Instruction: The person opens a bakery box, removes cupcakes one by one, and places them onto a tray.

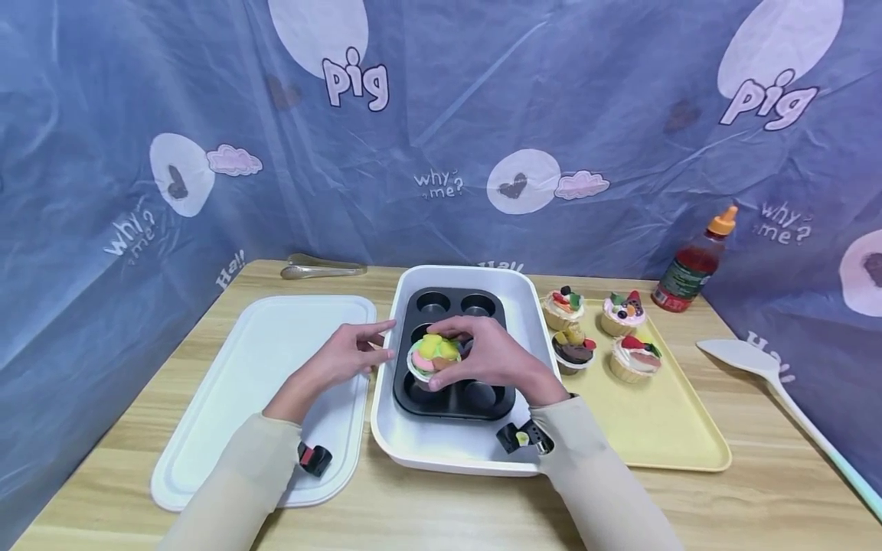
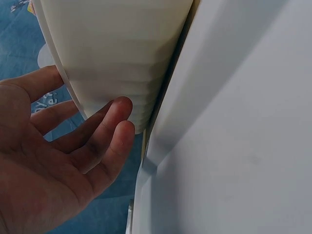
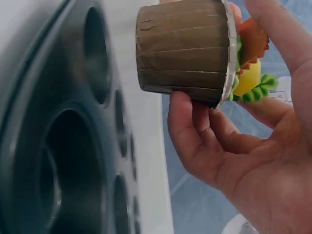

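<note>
My right hand (image 1: 491, 353) grips a cupcake (image 1: 432, 357) with yellow, pink and green toppings above the dark muffin tin (image 1: 455, 405). In the right wrist view its brown pleated cup (image 3: 185, 48) is tilted sideways to the camera, with fingers and thumb around it and the tin's hollows (image 3: 73, 165) beside it. The tin lies inside a deep white tray (image 1: 455, 451). At this tray's left side is my left hand (image 1: 347, 353), fingers loosely spread; the left wrist view puts its fingertips at the tray's rim and outer wall (image 2: 122, 53). It holds nothing.
A flat white tray (image 1: 276, 383) lies on the left, metal tongs (image 1: 320, 268) behind it. On the right, a yellow tray (image 1: 661, 428) bears several cupcakes (image 1: 632, 360). Beyond stand a red sauce bottle (image 1: 689, 268) and a long-handled white spoon (image 1: 751, 360).
</note>
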A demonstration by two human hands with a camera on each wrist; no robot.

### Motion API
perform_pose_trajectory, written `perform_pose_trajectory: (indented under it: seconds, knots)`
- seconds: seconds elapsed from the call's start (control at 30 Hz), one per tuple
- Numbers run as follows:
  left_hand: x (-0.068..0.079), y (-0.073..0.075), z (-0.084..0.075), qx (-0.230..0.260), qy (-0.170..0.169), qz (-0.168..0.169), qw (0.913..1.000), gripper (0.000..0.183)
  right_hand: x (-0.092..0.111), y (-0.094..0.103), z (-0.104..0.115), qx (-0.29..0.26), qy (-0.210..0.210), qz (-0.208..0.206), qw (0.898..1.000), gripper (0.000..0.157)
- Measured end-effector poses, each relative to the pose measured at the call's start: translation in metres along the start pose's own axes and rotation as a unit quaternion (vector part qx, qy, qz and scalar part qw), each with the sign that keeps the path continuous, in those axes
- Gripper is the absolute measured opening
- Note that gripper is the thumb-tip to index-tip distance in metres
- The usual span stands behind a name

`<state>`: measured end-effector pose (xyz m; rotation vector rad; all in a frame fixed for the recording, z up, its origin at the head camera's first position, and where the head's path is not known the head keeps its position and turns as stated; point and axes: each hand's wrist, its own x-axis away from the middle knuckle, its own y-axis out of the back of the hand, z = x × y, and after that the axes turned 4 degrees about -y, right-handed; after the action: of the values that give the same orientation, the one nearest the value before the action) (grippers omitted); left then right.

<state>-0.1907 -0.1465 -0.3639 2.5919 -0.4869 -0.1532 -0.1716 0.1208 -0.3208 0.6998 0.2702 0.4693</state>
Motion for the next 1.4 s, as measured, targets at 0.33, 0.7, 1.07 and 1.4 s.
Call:
perform_pose_trajectory:
  seconds: [0.33,0.7,1.07,1.4]
  knots:
    - [0.001,-0.002,-0.004,0.015,0.013,0.004,0.9998,0.058,0.019,0.023,0.023,-0.019,0.024,-0.045,0.999,0.069]
    - [0.002,0.002,-0.005,0.007,0.018,-0.001,0.9998,0.057,0.051,0.060,0.030,-0.001,0.020,-0.091,0.996,0.070]
    - [0.001,0.003,-0.005,0.006,0.019,0.002,0.9998,0.058,0.091,0.087,-0.001,0.032,0.041,-0.158,0.986,0.071]
    - [0.001,0.000,-0.004,0.008,0.018,0.002,0.9998,0.058,0.113,0.099,-0.029,0.043,0.041,-0.170,0.984,0.072]
